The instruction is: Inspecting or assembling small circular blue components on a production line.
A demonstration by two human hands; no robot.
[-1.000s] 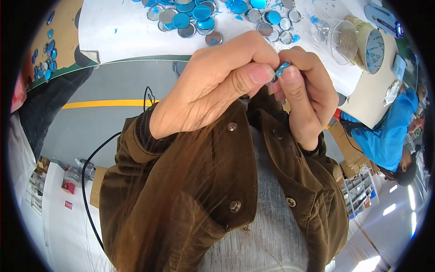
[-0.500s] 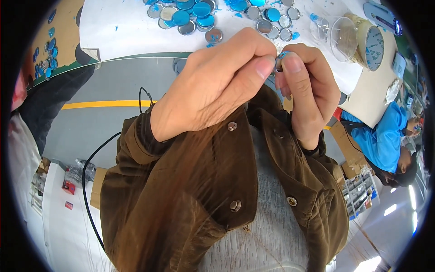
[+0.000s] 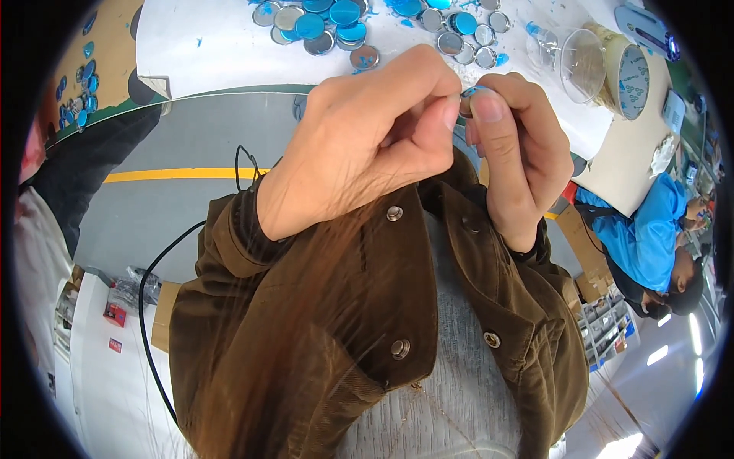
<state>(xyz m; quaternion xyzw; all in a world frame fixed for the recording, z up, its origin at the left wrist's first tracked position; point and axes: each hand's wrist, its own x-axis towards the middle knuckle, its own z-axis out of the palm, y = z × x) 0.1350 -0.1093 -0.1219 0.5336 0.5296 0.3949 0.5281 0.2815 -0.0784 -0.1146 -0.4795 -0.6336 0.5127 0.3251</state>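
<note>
In front of my chest, just past the table's near edge, my two hands meet. My right hand (image 3: 524, 149) pinches a small round metal disc (image 3: 466, 108) between thumb and fingers, its edge toward me and a bit of blue film on top. My left hand (image 3: 355, 145) is closed in a pinch against the disc's left side. Whatever lies between its fingertips is hidden. Beyond the hands, several similar discs (image 3: 310, 26) lie in a loose pile, some faced with blue film and some bare silver. A second group of discs (image 3: 464, 23) lies to its right.
A clear plastic cup (image 3: 581, 66) lies beside a roll of tape (image 3: 631, 82) on the right. White paper (image 3: 214, 65) covers the table. More blue discs (image 3: 82, 99) sit on brown board at far left. A person in blue (image 3: 650, 229) is at the right.
My left thumb has drawn up and bent closer to the index fingertip. The disc in my right hand has tilted, showing less of its face. The right hand is nearly unmoved.
</note>
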